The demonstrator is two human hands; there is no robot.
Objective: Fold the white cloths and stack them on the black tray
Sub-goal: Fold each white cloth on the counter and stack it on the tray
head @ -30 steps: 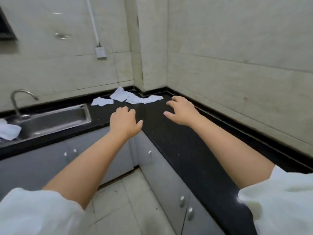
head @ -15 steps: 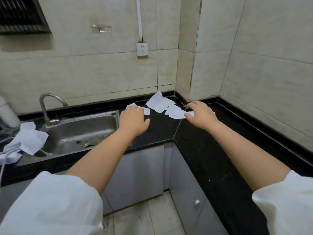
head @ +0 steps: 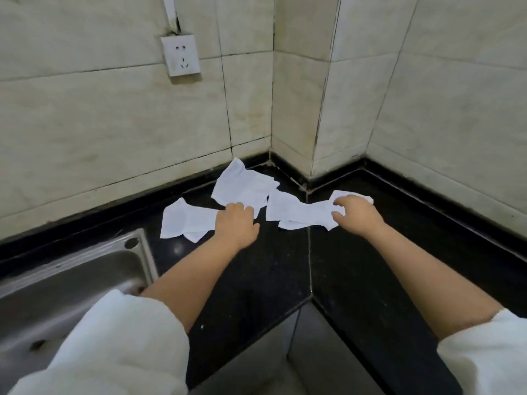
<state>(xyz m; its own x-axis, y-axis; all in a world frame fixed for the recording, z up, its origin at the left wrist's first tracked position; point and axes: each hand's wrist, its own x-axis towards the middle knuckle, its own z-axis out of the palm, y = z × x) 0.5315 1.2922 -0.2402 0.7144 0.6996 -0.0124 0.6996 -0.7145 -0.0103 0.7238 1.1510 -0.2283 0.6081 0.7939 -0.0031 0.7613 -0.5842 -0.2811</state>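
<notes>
Against the corner of the black surface [head: 273, 266], both hands have now reached the white cloths [head: 245, 186]: left hand [head: 235, 223] lies open on one, right hand [head: 356, 213] pinches another's edge. Folding can start; no tray in view.

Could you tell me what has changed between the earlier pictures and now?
Both hands reached forward onto the white cloths in the countertop corner. The right hand now rests on the right cloth, fingers curling on it; the left hand touches the left cloth and the middle cloth. The cloths lie unfolded as before.
</notes>
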